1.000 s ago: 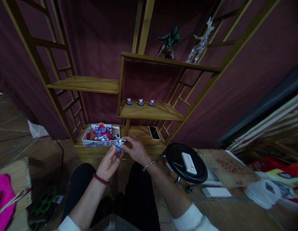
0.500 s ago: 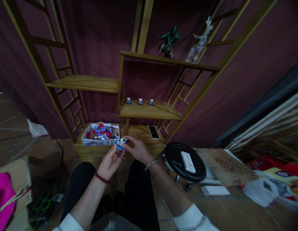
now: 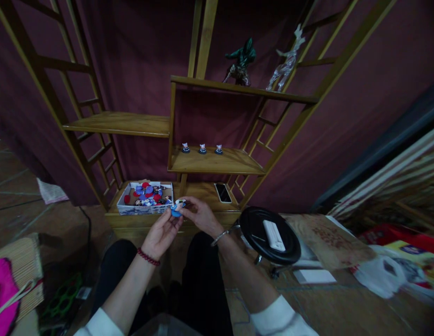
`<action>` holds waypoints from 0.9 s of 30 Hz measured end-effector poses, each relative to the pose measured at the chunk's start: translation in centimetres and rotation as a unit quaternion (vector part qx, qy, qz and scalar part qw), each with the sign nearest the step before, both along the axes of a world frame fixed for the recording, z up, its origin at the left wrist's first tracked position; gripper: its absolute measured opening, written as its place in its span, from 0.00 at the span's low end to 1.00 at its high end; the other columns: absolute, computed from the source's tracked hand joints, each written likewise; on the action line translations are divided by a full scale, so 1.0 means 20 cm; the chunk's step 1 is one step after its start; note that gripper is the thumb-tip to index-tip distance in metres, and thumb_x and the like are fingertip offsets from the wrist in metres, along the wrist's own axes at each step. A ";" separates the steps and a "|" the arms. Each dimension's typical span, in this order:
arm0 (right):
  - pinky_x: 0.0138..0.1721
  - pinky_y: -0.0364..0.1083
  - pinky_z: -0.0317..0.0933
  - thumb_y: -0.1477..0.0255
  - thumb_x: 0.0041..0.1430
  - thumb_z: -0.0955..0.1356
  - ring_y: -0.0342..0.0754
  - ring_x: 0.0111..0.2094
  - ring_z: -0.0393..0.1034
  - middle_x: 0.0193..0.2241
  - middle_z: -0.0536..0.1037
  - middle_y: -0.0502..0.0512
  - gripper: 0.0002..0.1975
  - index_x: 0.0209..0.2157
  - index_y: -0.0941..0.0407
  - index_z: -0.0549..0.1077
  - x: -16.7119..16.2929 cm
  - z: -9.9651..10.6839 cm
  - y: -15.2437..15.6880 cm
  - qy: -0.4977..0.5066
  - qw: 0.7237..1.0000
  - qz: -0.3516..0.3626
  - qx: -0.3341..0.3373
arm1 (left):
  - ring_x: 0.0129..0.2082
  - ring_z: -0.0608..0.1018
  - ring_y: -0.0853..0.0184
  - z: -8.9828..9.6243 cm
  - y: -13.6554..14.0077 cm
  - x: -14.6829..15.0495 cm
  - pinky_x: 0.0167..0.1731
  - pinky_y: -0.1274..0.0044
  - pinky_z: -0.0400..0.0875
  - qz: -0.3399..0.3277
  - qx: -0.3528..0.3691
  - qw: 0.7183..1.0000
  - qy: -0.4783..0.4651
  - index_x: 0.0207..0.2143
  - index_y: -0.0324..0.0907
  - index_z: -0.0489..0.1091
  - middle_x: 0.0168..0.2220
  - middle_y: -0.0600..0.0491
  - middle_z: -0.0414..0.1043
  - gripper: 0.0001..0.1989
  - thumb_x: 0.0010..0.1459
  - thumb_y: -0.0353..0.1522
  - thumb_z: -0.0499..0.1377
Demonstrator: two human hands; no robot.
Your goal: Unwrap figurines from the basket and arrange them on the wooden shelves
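Between my two hands is a small toy figurine (image 3: 177,206) with a blue base, held in front of the lowest shelf. My left hand (image 3: 163,234) pinches the base from the left. From the right, the fingers of my right hand (image 3: 198,213) close on the figurine's upper part. Just left of it stands an open white cardboard box (image 3: 134,211), in which lie several figurines and red and blue pieces. Three small figurines on dark bases, a left one (image 3: 185,148), a middle one (image 3: 202,149) and a right one (image 3: 218,149), stand in a row on the middle shelf.
A phone (image 3: 223,192) lies on the lowest shelf (image 3: 197,189). A dark green statue (image 3: 243,60) and a clear one (image 3: 285,63) stand higher up. To my right is a black round stool (image 3: 253,224) with a white box (image 3: 273,234) on it.
My hands still hold the figurine together, which seems slightly turned. The view has shifted a little; the shelf and the things on it stay put.
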State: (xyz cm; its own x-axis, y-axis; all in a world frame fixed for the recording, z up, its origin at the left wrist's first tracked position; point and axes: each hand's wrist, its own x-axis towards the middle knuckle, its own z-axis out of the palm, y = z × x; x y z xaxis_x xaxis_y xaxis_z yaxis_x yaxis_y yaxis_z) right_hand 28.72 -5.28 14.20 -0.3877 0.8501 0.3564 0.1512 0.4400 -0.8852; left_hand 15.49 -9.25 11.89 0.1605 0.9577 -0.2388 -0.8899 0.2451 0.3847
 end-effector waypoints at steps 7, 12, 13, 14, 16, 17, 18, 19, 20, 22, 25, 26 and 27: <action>0.42 0.45 0.61 0.69 0.48 0.68 0.45 0.38 0.68 0.36 0.74 0.51 0.15 0.40 0.54 0.70 0.03 0.02 0.02 0.007 1.000 -0.001 -0.015 | 0.35 0.73 0.71 0.01 0.04 0.03 0.36 0.78 0.70 -0.012 0.002 1.000 0.003 0.36 0.36 0.69 0.36 0.48 0.72 0.08 0.57 0.27 0.51; 0.42 0.45 0.61 0.68 0.48 0.68 0.45 0.37 0.68 0.35 0.75 0.51 0.14 0.38 0.55 0.71 0.06 0.04 0.03 0.007 1.000 -0.016 -0.011 | 0.35 0.74 0.71 0.03 0.05 0.06 0.36 0.78 0.70 -0.014 0.007 1.000 0.017 0.35 0.36 0.69 0.36 0.48 0.72 0.07 0.56 0.26 0.52; 0.41 0.45 0.62 0.67 0.48 0.68 0.45 0.36 0.68 0.34 0.75 0.51 0.14 0.38 0.55 0.71 0.07 0.04 0.03 0.004 1.000 -0.018 -0.008 | 0.36 0.74 0.71 0.03 0.06 0.07 0.36 0.77 0.70 -0.014 0.006 1.000 0.020 0.35 0.36 0.69 0.36 0.48 0.72 0.07 0.55 0.26 0.52; 0.41 0.45 0.62 0.67 0.48 0.68 0.45 0.36 0.68 0.34 0.74 0.51 0.14 0.38 0.55 0.71 0.08 0.05 0.04 0.000 1.000 -0.021 -0.002 | 0.36 0.74 0.71 0.04 0.06 0.08 0.37 0.77 0.70 -0.014 0.005 1.000 0.022 0.35 0.36 0.69 0.36 0.49 0.72 0.07 0.55 0.26 0.52; 0.41 0.45 0.62 0.66 0.48 0.68 0.45 0.36 0.68 0.34 0.74 0.51 0.13 0.38 0.55 0.71 0.09 0.05 0.04 -0.008 0.999 -0.032 0.010 | 0.35 0.74 0.71 0.05 0.07 0.09 0.36 0.77 0.70 -0.012 0.006 1.000 0.024 0.34 0.36 0.69 0.36 0.49 0.72 0.07 0.55 0.25 0.52; 0.41 0.45 0.62 0.66 0.48 0.68 0.44 0.36 0.68 0.34 0.74 0.51 0.13 0.38 0.55 0.71 0.09 0.05 0.04 -0.009 0.999 -0.038 0.014 | 0.35 0.74 0.71 0.05 0.07 0.10 0.36 0.77 0.70 -0.011 0.008 1.000 0.023 0.34 0.36 0.69 0.35 0.49 0.72 0.07 0.55 0.25 0.52; 0.41 0.45 0.62 0.66 0.49 0.68 0.44 0.36 0.68 0.34 0.74 0.51 0.13 0.38 0.55 0.71 0.10 0.05 0.04 -0.008 0.999 -0.043 0.016 | 0.35 0.74 0.71 0.06 0.08 0.11 0.36 0.77 0.70 -0.011 0.011 1.000 0.023 0.33 0.36 0.69 0.35 0.50 0.72 0.07 0.55 0.26 0.52; 0.41 0.45 0.62 0.67 0.49 0.68 0.44 0.36 0.68 0.34 0.74 0.51 0.13 0.37 0.55 0.71 0.11 0.05 0.05 -0.005 0.999 -0.049 0.017 | 0.35 0.74 0.71 0.06 0.09 0.11 0.37 0.77 0.70 -0.012 0.014 1.000 0.024 0.33 0.36 0.70 0.35 0.50 0.73 0.06 0.55 0.26 0.52; 0.41 0.45 0.61 0.67 0.49 0.68 0.45 0.36 0.68 0.34 0.74 0.51 0.12 0.37 0.55 0.71 0.11 0.05 0.05 -0.001 0.998 -0.054 0.017 | 0.35 0.74 0.71 0.07 0.09 0.12 0.37 0.77 0.70 -0.014 0.018 0.999 0.025 0.33 0.37 0.70 0.35 0.50 0.73 0.06 0.55 0.26 0.53; 0.41 0.45 0.61 0.67 0.49 0.68 0.45 0.37 0.68 0.35 0.74 0.51 0.12 0.37 0.55 0.71 0.13 0.06 0.06 0.010 0.998 -0.063 0.018 | 0.36 0.74 0.71 0.08 0.11 0.14 0.37 0.77 0.70 -0.023 0.024 0.999 0.027 0.33 0.37 0.70 0.35 0.50 0.73 0.06 0.55 0.26 0.53; 0.42 0.45 0.61 0.68 0.48 0.68 0.45 0.38 0.68 0.36 0.74 0.51 0.13 0.38 0.54 0.70 0.16 0.07 0.09 0.026 0.998 -0.064 0.015 | 0.36 0.74 0.71 0.10 0.14 0.16 0.37 0.77 0.70 -0.032 0.035 0.998 0.028 0.34 0.37 0.70 0.36 0.50 0.72 0.07 0.55 0.26 0.53; 0.42 0.46 0.61 0.68 0.48 0.68 0.45 0.38 0.68 0.36 0.74 0.51 0.14 0.39 0.54 0.70 0.17 0.07 0.09 0.028 0.998 -0.059 0.013 | 0.36 0.74 0.71 0.10 0.15 0.17 0.37 0.77 0.70 -0.033 0.034 0.998 0.028 0.34 0.37 0.70 0.37 0.50 0.72 0.07 0.55 0.26 0.53; 0.43 0.46 0.60 0.68 0.48 0.68 0.45 0.39 0.67 0.37 0.74 0.51 0.15 0.40 0.54 0.70 0.18 0.08 0.10 0.029 0.998 -0.055 0.011 | 0.35 0.74 0.71 0.11 0.16 0.18 0.37 0.77 0.70 -0.033 0.031 0.999 0.028 0.33 0.37 0.70 0.36 0.50 0.72 0.07 0.55 0.25 0.52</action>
